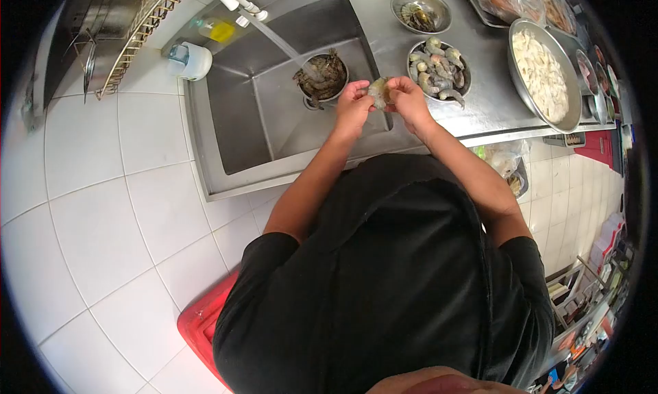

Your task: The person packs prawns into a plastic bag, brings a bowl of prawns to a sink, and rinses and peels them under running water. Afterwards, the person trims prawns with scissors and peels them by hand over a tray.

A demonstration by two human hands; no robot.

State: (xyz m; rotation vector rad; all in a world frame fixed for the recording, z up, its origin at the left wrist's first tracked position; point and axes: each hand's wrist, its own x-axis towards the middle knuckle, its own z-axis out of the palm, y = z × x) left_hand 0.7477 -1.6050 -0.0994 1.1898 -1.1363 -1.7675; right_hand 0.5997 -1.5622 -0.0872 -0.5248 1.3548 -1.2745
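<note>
Pinches a shrimp (378, 91) between left hand (352, 105) and right hand (408, 101), above the right edge of the sink (236, 137), near the filled bowl (469, 80) on the counter (488, 85). Curls the fingers of both nearly closed on it; hard to tell, at this size, exactly where the tips press. Could drop it into the sink through a wet, slippery grip, or tear the flesh by pulling too hard. Might prick a fingertip on sharp shell.
</note>
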